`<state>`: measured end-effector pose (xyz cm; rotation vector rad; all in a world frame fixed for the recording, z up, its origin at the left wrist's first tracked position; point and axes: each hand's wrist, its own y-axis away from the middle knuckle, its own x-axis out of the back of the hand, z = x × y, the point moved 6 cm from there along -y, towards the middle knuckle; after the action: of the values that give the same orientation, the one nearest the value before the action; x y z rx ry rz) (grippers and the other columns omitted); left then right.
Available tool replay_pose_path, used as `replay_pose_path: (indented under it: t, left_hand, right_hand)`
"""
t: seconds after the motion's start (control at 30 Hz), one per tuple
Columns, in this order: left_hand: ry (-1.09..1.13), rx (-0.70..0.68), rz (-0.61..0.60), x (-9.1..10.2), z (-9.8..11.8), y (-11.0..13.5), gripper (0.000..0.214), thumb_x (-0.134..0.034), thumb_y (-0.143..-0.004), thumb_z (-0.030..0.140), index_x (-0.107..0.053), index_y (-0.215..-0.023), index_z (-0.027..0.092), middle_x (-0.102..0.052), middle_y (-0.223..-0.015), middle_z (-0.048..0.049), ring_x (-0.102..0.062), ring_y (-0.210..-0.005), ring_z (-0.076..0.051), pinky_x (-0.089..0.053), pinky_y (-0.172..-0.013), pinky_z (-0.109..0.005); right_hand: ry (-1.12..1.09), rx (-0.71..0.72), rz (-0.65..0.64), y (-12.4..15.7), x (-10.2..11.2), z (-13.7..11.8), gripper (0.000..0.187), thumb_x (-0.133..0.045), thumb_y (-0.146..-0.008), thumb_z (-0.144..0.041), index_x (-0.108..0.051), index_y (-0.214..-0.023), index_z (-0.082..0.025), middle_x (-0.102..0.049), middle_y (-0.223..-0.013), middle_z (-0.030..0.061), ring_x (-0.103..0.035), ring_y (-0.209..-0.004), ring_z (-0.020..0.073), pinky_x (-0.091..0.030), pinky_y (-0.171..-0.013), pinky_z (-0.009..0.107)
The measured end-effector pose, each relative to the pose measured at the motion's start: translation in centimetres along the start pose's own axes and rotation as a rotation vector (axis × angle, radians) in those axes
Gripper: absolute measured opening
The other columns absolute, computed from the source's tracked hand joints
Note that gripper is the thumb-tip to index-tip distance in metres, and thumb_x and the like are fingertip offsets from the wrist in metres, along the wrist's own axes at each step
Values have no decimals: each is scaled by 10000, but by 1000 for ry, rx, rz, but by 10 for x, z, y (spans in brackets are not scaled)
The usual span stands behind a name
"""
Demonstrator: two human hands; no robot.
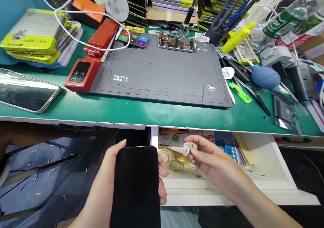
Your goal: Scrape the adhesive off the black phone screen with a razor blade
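Note:
My left hand (106,184) is wrapped round a black phone (136,187) with a dark screen, held upright below the table's front edge. My right hand (207,157) pinches a small white and tan box-like piece (187,148) over the open white drawer (268,184). Yellow rubber bands (174,160) lie in the drawer beside that hand. On the grey work mat (164,76) an opened phone body (177,42) lies at the far edge.
A red device (88,59) with a white cable stands at the mat's left. Another phone (25,91) lies face up on the green table at far left. Tools, a blue air blower (265,78), yellow bottle (238,35) and battery packs (32,35) crowd the sides.

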<state>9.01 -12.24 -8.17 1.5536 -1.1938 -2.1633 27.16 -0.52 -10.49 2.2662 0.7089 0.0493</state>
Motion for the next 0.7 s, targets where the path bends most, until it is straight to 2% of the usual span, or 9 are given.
replay_pose_path:
  t: [0.13,0.3,0.47,0.53,0.63,0.7]
  left_hand:
    - [10,31,-57,-2,-5,-6,787,-228,-981,624,-762,-989,46,-684,-939,-184,-676,-758,-326,-528,-780,-477]
    - [24,83,-59,-3,-10,-6,726,-327,-961,629,-760,-1006,48,-704,-926,-174,-684,-761,-323,-526,-793,-453]
    - [34,92,-58,-4,-11,-3,821,-245,-966,685,-762,-1015,50,-713,-950,-171,-691,-750,-310,-530,-794,-439]
    - [3,82,-64,-4,-10,-1,831,-236,-965,690,-758,-1012,45,-721,-961,-178,-697,-746,-308,-520,-785,-416]
    - [-73,111,-74,-5,-13,3,880,-204,-954,736,-737,-1078,47,-730,-851,-196,-694,-763,-308,-495,-758,-365]
    - [-107,132,-58,-3,-14,5,879,-212,-946,762,-718,-1124,65,-727,-788,-200,-685,-776,-296,-493,-763,-350]
  right_hand:
    - [29,-7,-30,5,-8,0,437,-873,-849,-547,-634,-1068,-255,-574,-871,-16,-508,-805,149,-394,-705,240]
    - [167,69,38,9,-9,-3,354,-723,-965,-615,-660,-996,-269,-561,-880,-14,-488,-825,167,-382,-701,259]
    - [305,134,60,19,-20,-10,316,-735,-966,-584,-696,-1112,-307,-662,-1027,11,-578,-996,230,-428,-850,313]
    - [306,156,63,26,-28,-15,320,-696,-983,-601,-670,-1068,-293,-660,-983,19,-599,-969,243,-458,-855,338]
    - [248,182,100,38,-35,-21,331,-663,-995,-622,-615,-1044,-298,-656,-928,4,-615,-905,226,-502,-851,333]
    - [193,172,108,41,-36,-20,329,-666,-998,-616,-599,-1062,-300,-674,-965,1,-635,-919,222,-530,-871,331]
